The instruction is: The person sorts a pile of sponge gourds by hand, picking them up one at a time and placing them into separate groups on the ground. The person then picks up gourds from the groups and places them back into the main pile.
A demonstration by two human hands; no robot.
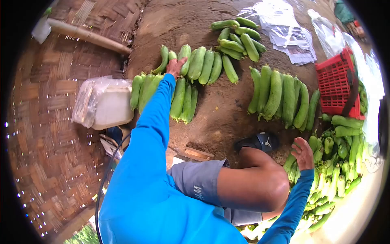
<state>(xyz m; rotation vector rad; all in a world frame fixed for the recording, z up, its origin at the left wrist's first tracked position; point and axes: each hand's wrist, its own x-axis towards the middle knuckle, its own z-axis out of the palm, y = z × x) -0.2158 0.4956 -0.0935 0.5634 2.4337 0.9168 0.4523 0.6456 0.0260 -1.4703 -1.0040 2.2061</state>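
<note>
The left hand (176, 68) reaches across to the upper row of green gourds (197, 64), which lies side by side on the bare ground (219, 110); the back of the hand hides the contact, so I cannot tell whether its fingers are clamped on a gourd or merely rest there; the lower row (178, 99) sits just beneath the wrist; the right hand (304, 153) holds nothing, its fingers apart, beside the big heap of gourds (337, 171); a separate row (276, 95) lies near the red crate (333, 77). Each gourd looks stiff and moderately heavy, with smooth skin that could slip if damp and bruise if dropped; a full wrap round the thick middle should balance better than a pinch at one end.
</note>
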